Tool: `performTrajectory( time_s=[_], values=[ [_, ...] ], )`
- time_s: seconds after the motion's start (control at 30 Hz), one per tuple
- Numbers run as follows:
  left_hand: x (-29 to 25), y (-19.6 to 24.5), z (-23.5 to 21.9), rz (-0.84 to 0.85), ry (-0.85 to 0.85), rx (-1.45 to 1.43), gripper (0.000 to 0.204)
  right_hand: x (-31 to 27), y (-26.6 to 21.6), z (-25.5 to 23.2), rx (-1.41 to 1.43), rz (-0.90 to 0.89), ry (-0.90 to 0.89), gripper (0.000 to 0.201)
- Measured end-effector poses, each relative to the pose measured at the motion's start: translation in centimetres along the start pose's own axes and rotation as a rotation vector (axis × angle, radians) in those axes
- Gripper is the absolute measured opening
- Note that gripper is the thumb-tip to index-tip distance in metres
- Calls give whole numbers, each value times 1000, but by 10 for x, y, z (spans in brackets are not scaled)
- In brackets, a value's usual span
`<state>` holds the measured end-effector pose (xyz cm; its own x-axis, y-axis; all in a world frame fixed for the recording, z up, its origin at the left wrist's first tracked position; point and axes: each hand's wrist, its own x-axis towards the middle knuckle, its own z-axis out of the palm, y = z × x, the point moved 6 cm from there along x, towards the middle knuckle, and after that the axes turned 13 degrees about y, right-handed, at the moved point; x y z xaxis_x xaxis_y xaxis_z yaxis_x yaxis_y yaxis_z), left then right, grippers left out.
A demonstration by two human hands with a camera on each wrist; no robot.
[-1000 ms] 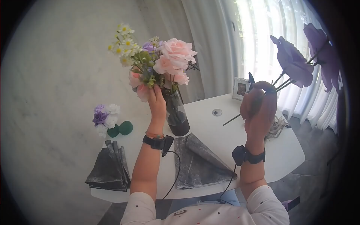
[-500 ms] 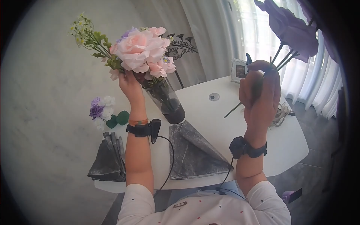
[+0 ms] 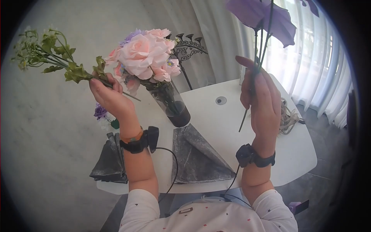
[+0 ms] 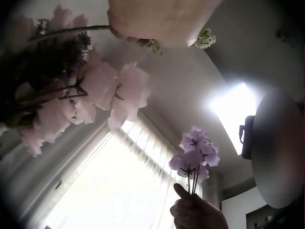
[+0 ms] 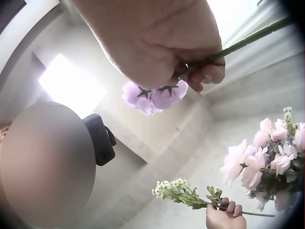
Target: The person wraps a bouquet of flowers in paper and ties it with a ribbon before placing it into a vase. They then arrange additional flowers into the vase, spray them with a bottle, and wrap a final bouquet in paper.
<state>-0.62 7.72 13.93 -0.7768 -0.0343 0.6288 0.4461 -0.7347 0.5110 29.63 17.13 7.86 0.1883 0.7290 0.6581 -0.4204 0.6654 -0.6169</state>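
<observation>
My left hand (image 3: 114, 98) grips the stem of a leafy daisy sprig (image 3: 58, 56), held out to the left of the vase with its small white blooms pointing left. In the right wrist view, the sprig's bare stem end sticks out past the fingers. My right hand (image 3: 266, 102) holds several purple flowers (image 3: 280, 23) by their green stems, blooms up. In the left wrist view those purple flowers (image 4: 195, 157) stand above the fist. Between the hands, pink roses (image 3: 141, 54) and a little purple fill a glass vase (image 3: 179, 110) with a dark base.
A partly folded dark grey sheet (image 3: 199, 162) lies at the table's front, beside a folded dark stack (image 3: 106, 166) on the left. Purple and white flowers (image 3: 100, 112) lie behind the left arm. A beige strand bundle (image 3: 288, 118) sits right of my right hand. A metal stand (image 3: 187, 50) rises behind the table.
My left hand has drawn the daisy sprig leftward out of the bouquet, and its stem now shows apart from the vase. The right hand has turned its purple flowers more upright.
</observation>
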Motion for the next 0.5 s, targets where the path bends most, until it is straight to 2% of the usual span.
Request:
performTrajectory(
  time_s=[0.03,0.1,0.13,0.2,0.27,0.5],
  values=[
    [-6,7,3,3,-108,-11,33,0,-2,3,9,-6,-1,42],
    [-33,12,10,-69,-172,-46,32,-1,-1,7,80,84,14,40],
    [-45,11,11,-95,-238,-42,33,0,-2,7,95,73,13,40],
    [-71,5,19,-209,-365,-140,31,-1,6,9,139,197,-41,37],
    [-92,-3,25,-270,-477,-199,27,-3,13,15,157,196,-49,36],
    [-139,-26,37,-409,-606,-194,23,-16,42,40,87,214,-98,28]
  ],
)
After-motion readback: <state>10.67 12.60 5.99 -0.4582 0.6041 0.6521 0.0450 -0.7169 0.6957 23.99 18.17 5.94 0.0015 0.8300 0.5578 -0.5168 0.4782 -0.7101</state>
